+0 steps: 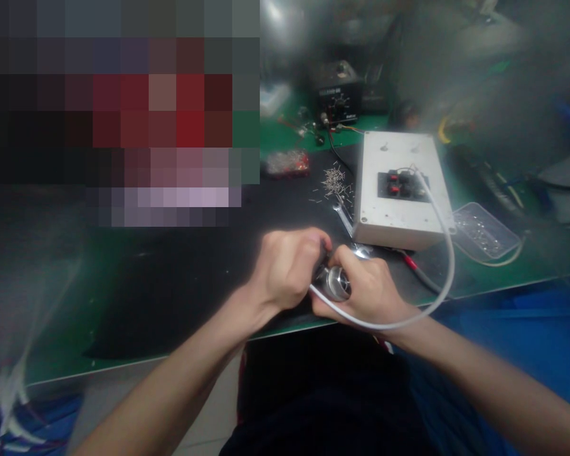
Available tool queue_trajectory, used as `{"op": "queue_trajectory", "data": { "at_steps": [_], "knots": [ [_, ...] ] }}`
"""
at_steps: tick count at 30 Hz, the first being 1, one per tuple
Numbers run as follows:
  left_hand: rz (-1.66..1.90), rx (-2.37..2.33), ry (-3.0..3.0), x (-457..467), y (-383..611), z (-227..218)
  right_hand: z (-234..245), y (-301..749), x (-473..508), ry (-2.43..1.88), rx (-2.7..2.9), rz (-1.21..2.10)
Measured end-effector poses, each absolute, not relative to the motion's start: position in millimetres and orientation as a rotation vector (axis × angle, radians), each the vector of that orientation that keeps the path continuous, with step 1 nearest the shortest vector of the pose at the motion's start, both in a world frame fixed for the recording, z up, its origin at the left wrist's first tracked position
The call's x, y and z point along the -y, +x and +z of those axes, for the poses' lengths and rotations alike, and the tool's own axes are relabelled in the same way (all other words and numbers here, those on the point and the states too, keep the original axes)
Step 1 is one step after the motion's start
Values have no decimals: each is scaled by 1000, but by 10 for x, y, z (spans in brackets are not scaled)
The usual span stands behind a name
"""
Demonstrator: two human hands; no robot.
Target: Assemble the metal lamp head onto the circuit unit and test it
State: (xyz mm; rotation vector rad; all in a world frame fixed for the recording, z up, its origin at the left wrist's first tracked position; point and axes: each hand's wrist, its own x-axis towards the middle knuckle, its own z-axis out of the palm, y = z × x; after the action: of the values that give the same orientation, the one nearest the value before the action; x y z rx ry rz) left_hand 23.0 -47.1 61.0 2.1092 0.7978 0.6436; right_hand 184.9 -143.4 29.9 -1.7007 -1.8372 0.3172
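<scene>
Gripping one round metal part (338,282), white cable (449,253) attached: left hand (289,269) and right hand (370,288), both closed, over desk (171,278).

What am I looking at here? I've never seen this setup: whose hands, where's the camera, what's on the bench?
No machine here: one head-worn camera looks down at a person's two bare hands. The right hand grips a round metal part; a white cable loops from it to a white box. The left hand is curled in a fist against that part; what it grips is hidden. On the black mat lie scattered small pins; a clear tray sits right of the box.
</scene>
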Motion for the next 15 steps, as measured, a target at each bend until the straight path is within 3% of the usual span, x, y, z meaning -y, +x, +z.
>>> {"op": "queue_trajectory", "data": {
  "at_steps": [15],
  "knots": [
    [644, -802, 2093, 503, 209, 615, 306, 1840, 1439, -1633, 1828, 299]
  ]
}}
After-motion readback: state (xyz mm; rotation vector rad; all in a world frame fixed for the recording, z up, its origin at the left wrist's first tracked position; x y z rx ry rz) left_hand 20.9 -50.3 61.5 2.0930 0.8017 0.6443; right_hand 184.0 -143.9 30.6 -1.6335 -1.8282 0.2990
